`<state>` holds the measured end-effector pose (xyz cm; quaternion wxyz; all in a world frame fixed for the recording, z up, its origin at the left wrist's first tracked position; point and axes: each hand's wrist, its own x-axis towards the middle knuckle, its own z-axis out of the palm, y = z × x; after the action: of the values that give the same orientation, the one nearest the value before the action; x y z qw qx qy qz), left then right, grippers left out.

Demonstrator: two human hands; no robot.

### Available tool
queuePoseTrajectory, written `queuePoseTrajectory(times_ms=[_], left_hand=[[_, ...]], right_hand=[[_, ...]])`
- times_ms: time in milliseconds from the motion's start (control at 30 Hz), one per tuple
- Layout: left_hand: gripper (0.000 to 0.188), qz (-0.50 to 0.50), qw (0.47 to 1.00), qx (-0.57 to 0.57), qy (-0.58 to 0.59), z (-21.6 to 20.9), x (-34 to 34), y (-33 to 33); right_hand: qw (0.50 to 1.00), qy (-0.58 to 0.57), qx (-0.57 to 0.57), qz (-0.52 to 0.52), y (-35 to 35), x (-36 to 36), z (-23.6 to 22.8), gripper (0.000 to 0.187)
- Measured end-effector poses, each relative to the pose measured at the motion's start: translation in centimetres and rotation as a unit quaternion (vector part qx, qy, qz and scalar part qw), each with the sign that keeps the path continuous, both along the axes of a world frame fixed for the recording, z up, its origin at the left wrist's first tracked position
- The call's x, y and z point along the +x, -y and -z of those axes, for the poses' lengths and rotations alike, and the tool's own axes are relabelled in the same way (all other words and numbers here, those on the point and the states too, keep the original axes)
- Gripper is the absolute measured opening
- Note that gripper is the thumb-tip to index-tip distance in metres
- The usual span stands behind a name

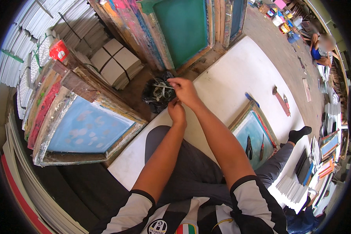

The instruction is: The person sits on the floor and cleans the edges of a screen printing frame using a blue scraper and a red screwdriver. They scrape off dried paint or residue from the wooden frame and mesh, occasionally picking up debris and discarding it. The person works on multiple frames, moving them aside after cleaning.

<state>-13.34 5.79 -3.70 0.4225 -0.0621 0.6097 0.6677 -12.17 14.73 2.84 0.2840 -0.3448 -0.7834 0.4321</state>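
Observation:
Over a black plastic bag (147, 93) filled with pale crumpled strips (159, 91), both my hands work close together. My right hand (185, 92) is closed, its fingers pinched at the bag's right edge. Just below it, my left hand (177, 111) is also closed, fingertips drawn together under the right palm. Anything between the fingers is too small or hidden to make out. The bag stands on the floor beside the white board (238, 74) on which I sit.
A small screen frame (241, 126) carries pliers (249, 148) and a screwdriver (262, 147). Beyond lie a hammer (281, 102) and a red cutter (286, 102). Paint-stained screen frames (91, 126) stand left; a green screen (181, 31) leans ahead near strapped paper stacks (115, 62). Another person (323, 48) sits far right.

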Motion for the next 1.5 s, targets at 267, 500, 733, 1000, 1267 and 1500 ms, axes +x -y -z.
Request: queuePoseTrajectory(times_ms=[267,500,733,1000,1267,1500], left_hand=[[0.069,0.56,0.623,-0.274,-0.472,-4.6,3.1,0.8],[0.073,0.641,0.496,-0.267,-0.521,-4.3,4.6,2.4],[0.069,0.654,0.442,-0.25,-0.561,-3.4,4.5,2.8],[0.058,0.612,0.518,-0.264,-0.536,-3.1,3.8,2.1],[0.053,0.588,0.556,-0.257,-0.528,-2.4,3.6,1.5],[0.048,0.583,0.584,-0.248,-0.508,-3.2,3.8,0.9]], right_hand=[[0.952,0.194,0.059,0.23,8.7,15.1,6.2,0.06],[0.902,0.358,0.083,0.227,14.1,17.2,8.7,0.076],[0.899,0.39,0.03,0.198,13.4,15.7,7.9,0.074],[0.902,0.385,0.049,0.19,14.7,16.4,7.6,0.072],[0.933,0.247,0.051,0.258,9.7,16.3,6.6,0.041],[0.911,0.228,0.072,0.335,8.8,15.4,9.3,0.015]])
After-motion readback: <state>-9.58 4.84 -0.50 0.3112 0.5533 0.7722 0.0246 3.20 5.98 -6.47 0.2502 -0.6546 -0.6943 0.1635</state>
